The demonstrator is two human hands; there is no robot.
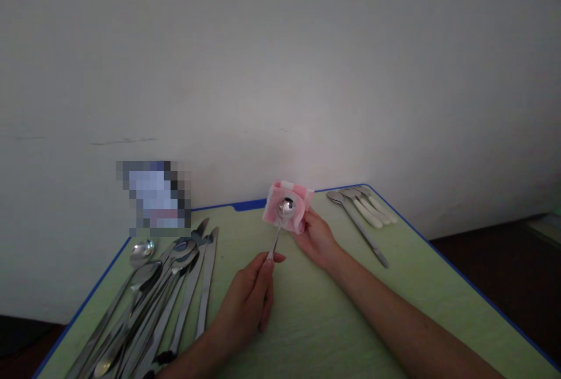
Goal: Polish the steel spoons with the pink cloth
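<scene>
My left hand [254, 291] is closed around the handle of a shiny metal spoon [286, 208], whose bowl points up and away from me. Behind that bowl, my right hand [318, 237] grips a folded pink and white cloth [272, 207]. The spoon's bowl lies against the cloth or just in front of it; I cannot tell whether they touch. Most of the right fingers are hidden behind the cloth. Both hands are above the middle of the green table [307, 320].
A pile of metal spoons and knives [175, 285] covers the table's left side. At the back right lie a long-handled spoon [359, 230] and several pale-handled forks [370, 209]. A blurred-out object [153, 198] stands at the back left, near the wall [280, 75].
</scene>
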